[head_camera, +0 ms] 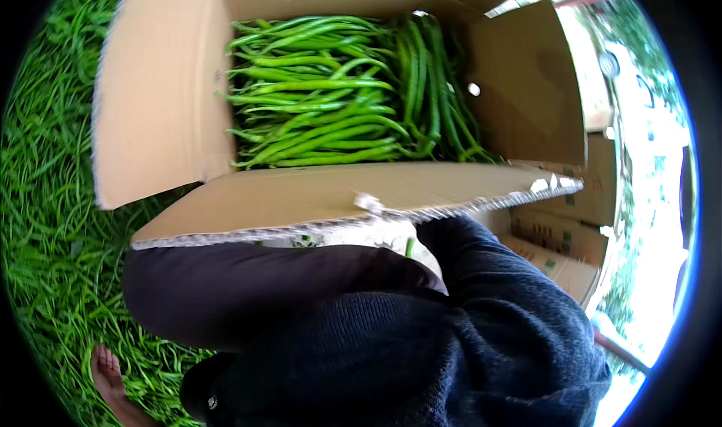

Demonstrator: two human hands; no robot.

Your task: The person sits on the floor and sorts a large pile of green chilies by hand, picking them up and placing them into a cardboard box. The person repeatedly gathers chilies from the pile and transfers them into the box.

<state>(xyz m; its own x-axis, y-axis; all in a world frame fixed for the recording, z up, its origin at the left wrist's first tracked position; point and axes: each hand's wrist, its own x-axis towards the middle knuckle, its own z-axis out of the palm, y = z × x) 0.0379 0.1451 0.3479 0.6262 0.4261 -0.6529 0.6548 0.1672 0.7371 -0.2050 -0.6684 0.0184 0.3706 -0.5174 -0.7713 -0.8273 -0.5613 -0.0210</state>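
Observation:
Before me stands an open cardboard box (163,83) holding long green chili peppers (316,88). Most lie sideways in stacked rows; a bundle at the right runs lengthwise. The near flap (338,193) folds out towards my lap, its torn edge showing corrugation. My right sleeve (479,258) runs under this flap, so my right hand is out of view. At the lower left, what looks like my left hand (107,370) is bare among a broad heap of loose green chili peppers (51,201). Its fingers are too small to show a grip.
My bent leg (271,291) lies close below the near flap. Behind the flap, a pale surface (350,238) bears green scraps. More cardboard boxes (564,229) stand at the right, and a parked vehicle (637,66) shows in the bright area beyond.

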